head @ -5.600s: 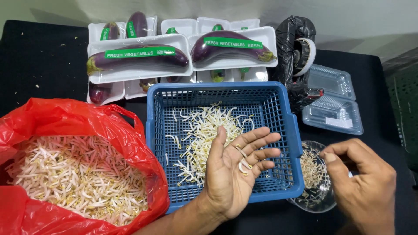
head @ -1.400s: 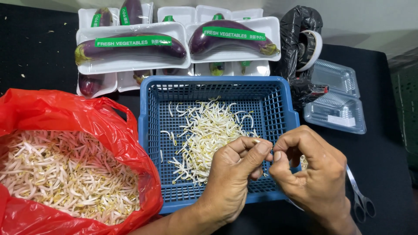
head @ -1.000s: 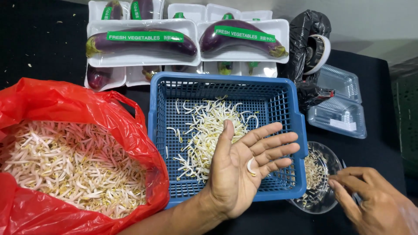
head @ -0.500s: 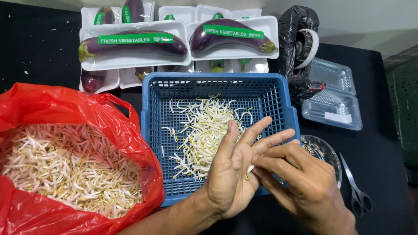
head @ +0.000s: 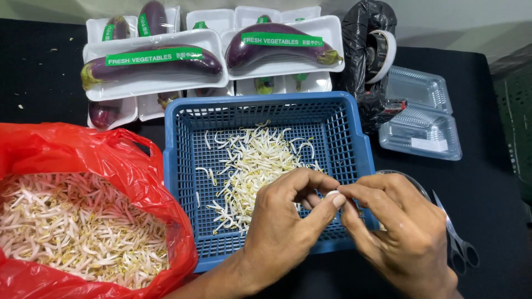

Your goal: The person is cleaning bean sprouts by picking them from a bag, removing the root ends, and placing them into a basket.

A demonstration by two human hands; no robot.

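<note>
My left hand [head: 288,221] and my right hand [head: 396,230] meet over the near right corner of a blue plastic basket [head: 183,182]. Both pinch one white bean sprout [head: 332,193] between thumb and fingertips. A loose heap of bean sprouts [head: 252,166] lies in the basket's middle. On the left, an open red plastic bag [head: 111,160] holds a large mass of sprouts [head: 72,227]. My right hand covers most of a small clear bowl [head: 407,178] beside the basket.
White trays of wrapped purple eggplants [head: 155,61] line the back. A black bag with a tape roll [head: 382,52] and stacked clear plastic containers [head: 421,116] stand at the right. Scissors [head: 457,243] lie near my right hand on the black tabletop.
My left hand has curled from an open palm into a pinch. My right hand, which was at the bowl a second ago, has come over and joined it on a sprout.
</note>
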